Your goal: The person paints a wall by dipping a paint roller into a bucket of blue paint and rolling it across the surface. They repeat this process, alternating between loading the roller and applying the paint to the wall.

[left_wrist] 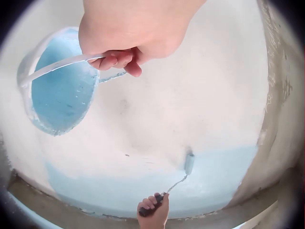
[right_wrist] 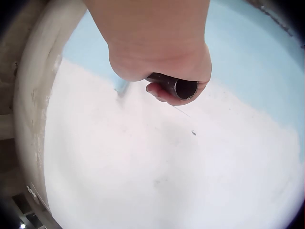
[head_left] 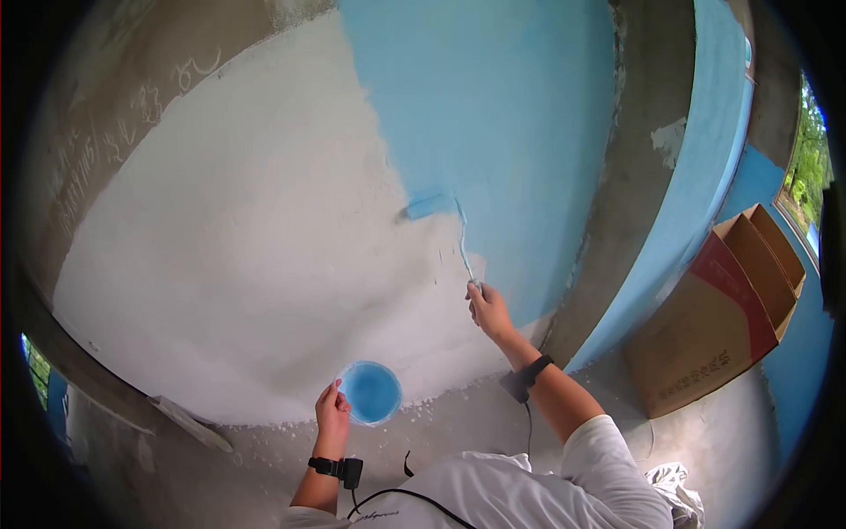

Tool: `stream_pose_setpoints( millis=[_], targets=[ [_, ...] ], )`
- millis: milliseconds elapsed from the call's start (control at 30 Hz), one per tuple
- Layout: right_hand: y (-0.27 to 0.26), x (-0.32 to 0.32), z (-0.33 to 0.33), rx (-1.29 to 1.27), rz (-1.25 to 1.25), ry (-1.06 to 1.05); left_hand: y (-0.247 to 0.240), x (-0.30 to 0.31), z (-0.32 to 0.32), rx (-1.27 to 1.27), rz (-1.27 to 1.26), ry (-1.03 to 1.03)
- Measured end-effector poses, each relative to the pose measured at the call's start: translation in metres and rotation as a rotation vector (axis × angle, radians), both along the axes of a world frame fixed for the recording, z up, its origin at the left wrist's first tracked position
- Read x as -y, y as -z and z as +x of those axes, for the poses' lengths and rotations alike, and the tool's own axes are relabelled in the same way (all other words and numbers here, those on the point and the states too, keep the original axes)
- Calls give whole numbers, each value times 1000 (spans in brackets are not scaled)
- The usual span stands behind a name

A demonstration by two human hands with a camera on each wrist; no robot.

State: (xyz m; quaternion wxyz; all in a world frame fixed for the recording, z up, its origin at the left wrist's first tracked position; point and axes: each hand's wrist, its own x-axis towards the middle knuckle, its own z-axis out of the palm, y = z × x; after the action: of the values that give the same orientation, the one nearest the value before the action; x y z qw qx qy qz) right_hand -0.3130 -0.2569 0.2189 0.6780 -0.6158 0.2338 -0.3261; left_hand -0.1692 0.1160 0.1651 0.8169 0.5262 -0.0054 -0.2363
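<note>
My right hand grips the dark handle of a paint roller. The blue-coated roller lies against the wall where the blue paint meets the white, its bent wire frame running down to the hand. My left hand holds the bail handle of a paint bucket, fingers curled round it. The bucket hangs near the foot of the wall with light blue paint inside. In the left wrist view the right hand and the roller show lower down.
The wall has a white area on the left and a blue area at upper right, framed by bare concrete. A cardboard box stands on the floor at right. Crumpled white cloth lies at lower right.
</note>
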Motion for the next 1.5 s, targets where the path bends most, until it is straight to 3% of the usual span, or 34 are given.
stream_pose_setpoints(
  millis=[333, 433, 567, 600, 667, 733, 900, 967, 1033, 1100, 1167, 1233, 1300, 1433, 1467, 1500],
  targets=[
    [95, -13, -21, -100, 215, -94, 125, -126, 31, -149, 179, -142],
    [87, -17, -21, -118, 128, -33, 159, -169, 23, -280, 330, -252],
    [30, -16, -12, -16, 85, -69, 217, -243, 12, -317, 358, -185],
    [13, -18, -8, 65, 72, -100, 245, -269, 16, -31, 622, -45],
    [-14, -17, 0, 149, 64, -127, 262, -290, 9, 265, 880, 102],
    [-31, -17, 9, 192, 6, -144, 263, -298, -9, -171, 429, -252],
    [-14, -22, 20, 129, 31, -98, 273, -331, -14, -360, 453, -295],
    [10, -28, 13, 61, 111, -75, 279, -339, -17, -452, 404, -351],
    [52, -28, 10, 35, 99, -41, 280, -355, -24, -426, 423, -260],
    [86, -30, 3, 9, 88, -7, 279, -361, -23, -351, 517, -195],
    [109, -31, -5, -56, 129, -28, 271, -367, -22, -157, 749, 14],
    [120, -28, -13, -76, 158, -38, 263, -377, -22, 273, 1200, 364],
    [120, -27, -15, -96, 185, -50, 257, -384, -26, 620, 1464, 540],
    [63, -17, -18, -7, 91, -46, 259, -384, -32, 974, 1506, 466],
    [47, -12, -16, 46, 56, -47, 257, -380, -33, 973, 1509, 468],
    [29, -10, -15, 45, 61, -47, 253, -377, -33, 813, 1615, 511]
  ],
)
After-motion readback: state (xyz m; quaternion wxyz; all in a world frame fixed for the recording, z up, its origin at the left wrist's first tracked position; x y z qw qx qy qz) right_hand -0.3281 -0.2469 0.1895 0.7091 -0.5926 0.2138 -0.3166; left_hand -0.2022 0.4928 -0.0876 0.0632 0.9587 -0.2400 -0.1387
